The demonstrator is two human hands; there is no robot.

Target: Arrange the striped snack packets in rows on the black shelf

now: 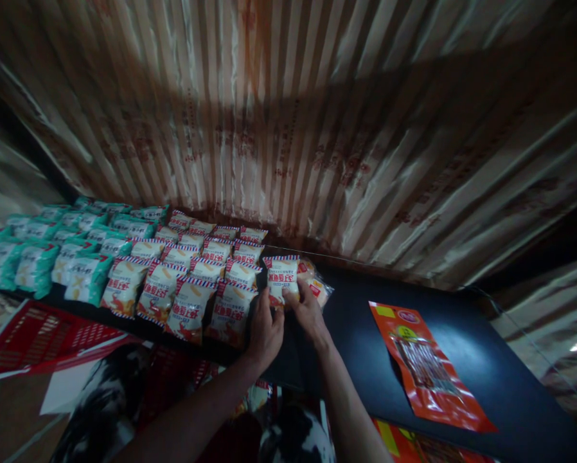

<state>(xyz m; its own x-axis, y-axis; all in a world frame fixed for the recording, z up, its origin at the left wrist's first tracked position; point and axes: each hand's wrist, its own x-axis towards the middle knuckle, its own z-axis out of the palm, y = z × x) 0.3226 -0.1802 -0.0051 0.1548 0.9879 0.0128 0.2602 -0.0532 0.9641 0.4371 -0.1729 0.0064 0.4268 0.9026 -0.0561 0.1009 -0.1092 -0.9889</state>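
Both my hands hold one small snack packet (282, 276) with a red, white and blue striped edge, upright over the dark shelf (462, 347). My left hand (265, 331) grips its lower left corner. My right hand (308, 310) grips its lower right side. Behind my right hand lies another clear-fronted packet (319, 287), partly hidden. Just left of the held packet stand rows of matching striped packets (198, 276), overlapping one another.
Several teal packets (62, 247) fill the shelf's left end. A large orange packet (426, 366) lies flat to the right. A rusty corrugated metal wall (317, 128) rises behind. A red plastic crate (42, 337) sits below on the left.
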